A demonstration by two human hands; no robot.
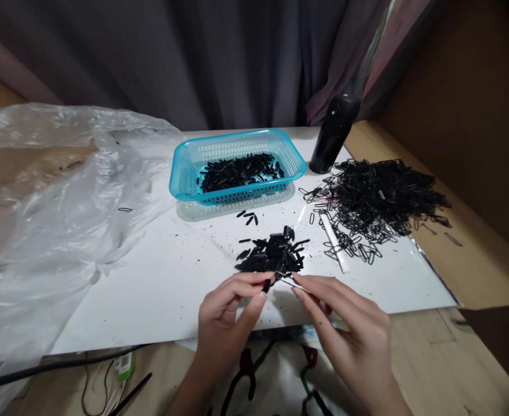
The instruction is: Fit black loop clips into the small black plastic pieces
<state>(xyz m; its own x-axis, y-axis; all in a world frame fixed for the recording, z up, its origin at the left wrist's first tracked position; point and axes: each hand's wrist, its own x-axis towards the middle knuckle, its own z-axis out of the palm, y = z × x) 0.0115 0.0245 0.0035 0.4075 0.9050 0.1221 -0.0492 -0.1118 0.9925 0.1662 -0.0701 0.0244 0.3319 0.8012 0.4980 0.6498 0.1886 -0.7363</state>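
My left hand [232, 309] pinches a small black piece [266, 285] between thumb and fingertips. Close by on the right, my right hand [347, 320] is closed on a thin black wire loop [289, 282], whose far end meets the piece or lies very near it. Just beyond the fingertips is a heap of small black pieces [274, 252] on the white tabletop [159, 294]. A blue basket [178, 173] behind it holds many similar black pieces. At the right, a large tangled pile of black wire loops [384, 199] spreads over the table's edge.
Clear plastic sheeting [119, 173] covers the left side. A dark bottle-like object [334, 136] stands behind the basket's right end. A white strip [334, 241] lies beside the wire pile. Brown cardboard [475, 260] is at the right; cables [59, 365] hang at lower left.
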